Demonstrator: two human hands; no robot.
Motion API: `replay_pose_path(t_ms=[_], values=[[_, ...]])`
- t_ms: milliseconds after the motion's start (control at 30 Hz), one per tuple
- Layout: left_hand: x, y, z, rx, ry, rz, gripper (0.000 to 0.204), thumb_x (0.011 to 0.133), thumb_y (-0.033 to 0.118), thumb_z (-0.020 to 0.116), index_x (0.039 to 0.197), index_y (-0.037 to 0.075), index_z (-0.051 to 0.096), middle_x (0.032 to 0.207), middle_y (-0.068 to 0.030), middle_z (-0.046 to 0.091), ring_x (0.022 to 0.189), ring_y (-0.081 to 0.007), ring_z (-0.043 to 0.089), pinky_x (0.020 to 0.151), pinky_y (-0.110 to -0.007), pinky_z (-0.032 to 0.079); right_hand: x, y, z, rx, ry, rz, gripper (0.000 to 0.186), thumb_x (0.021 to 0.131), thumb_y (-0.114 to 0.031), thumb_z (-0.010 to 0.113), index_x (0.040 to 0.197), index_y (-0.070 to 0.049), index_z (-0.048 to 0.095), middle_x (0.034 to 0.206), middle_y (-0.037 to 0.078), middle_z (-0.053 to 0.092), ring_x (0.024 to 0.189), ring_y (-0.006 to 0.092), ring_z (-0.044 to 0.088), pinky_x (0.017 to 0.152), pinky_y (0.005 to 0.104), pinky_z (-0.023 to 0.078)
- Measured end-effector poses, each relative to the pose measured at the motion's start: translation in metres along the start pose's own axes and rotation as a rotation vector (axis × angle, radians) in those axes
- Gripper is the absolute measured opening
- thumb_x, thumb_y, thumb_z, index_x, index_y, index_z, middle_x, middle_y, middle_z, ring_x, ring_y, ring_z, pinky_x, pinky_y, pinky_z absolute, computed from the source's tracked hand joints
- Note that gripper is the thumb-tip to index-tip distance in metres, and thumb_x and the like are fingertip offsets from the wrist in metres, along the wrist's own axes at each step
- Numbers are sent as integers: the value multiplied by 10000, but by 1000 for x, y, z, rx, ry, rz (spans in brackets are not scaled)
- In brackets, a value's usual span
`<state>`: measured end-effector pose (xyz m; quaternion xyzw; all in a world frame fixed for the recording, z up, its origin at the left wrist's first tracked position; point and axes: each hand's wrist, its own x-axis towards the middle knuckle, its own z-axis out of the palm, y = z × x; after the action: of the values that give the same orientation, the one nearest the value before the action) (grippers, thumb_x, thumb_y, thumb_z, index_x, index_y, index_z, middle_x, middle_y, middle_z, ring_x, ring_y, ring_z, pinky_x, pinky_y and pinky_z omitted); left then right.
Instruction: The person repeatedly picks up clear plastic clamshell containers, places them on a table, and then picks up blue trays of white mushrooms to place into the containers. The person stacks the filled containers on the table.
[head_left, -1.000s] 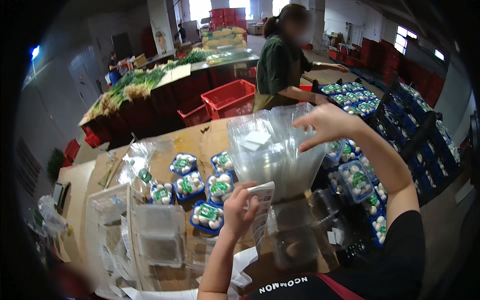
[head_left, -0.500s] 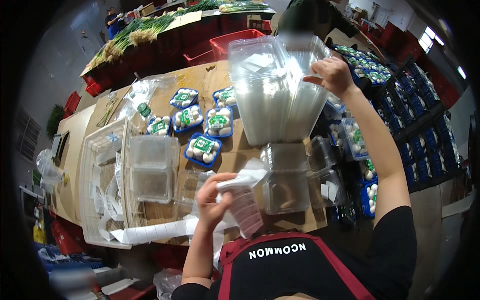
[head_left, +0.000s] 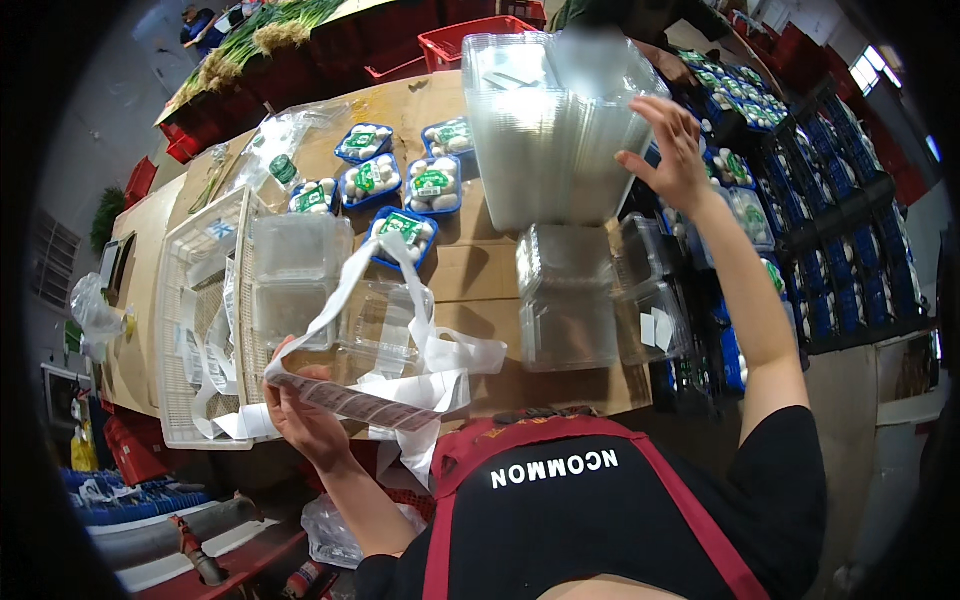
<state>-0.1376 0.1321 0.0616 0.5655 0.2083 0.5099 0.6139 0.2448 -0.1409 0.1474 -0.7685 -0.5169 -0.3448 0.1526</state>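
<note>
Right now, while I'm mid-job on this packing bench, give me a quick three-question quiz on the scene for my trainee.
1. True or false: the left hand holds a long strip of labels.
2. What does the right hand touch?
A. a red crate
B. the tall stack of clear plastic containers
C. a bunch of green onions
3. Fill in: the filled mushroom trays on the cardboard-covered table have ____ rims.

Key
1. True.
2. B; the open palm is against the stack's right side.
3. Blue.
</note>
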Motion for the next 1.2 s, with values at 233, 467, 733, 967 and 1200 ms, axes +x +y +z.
replay_pose_path(t_ms=[233, 467, 733, 967, 1200], values=[[-5, 16, -21, 22, 102, 27, 352, 896, 262, 392, 1129, 11, 473, 696, -106, 560, 625, -129, 479, 622, -235, 357, -119, -34, -17, 271, -304, 238, 151, 717, -163, 670, 809, -60, 607, 764, 73, 610, 737, 234, 583, 673, 327, 453], [2, 15, 18, -136, 227, -125, 244, 882, 200, 387, 1012, 21, 490, 732, -96, 559, 637, -134, 510, 560, -231, 405, -203, -62, -46, -120, -856, 707, 526, 621, -401, 700, 973, -46, 536, 685, 101, 586, 662, 288, 591, 589, 396, 461], [11, -3, 29, -113, -53, -79, 167, 868, 169, 429, 941, 42, 508, 800, -65, 570, 665, -140, 549, 599, -249, 458, -186, -73, -65, -41, -435, 709, 183, 656, -153, 571, 798, -38, 556, 772, 111, 534, 753, 293, 558, 636, 398, 450], [4, 6, 24, -167, 54, -114, 117, 855, 166, 455, 892, 64, 497, 737, -46, 557, 632, -121, 537, 601, -231, 440, -133, -68, -123, -77, -249, 551, 180, 608, -22, 684, 768, -25, 600, 741, 83, 521, 744, 265, 512, 628, 359, 417], [5, -4, 11, -281, 116, -140, 117, 844, 131, 458, 894, 36, 505, 793, -56, 567, 698, -125, 551, 635, -238, 455, -91, -66, -158, -38, -70, 375, 287, 540, 39, 700, 805, -46, 629, 740, 69, 569, 720, 252, 519, 613, 328, 433]])
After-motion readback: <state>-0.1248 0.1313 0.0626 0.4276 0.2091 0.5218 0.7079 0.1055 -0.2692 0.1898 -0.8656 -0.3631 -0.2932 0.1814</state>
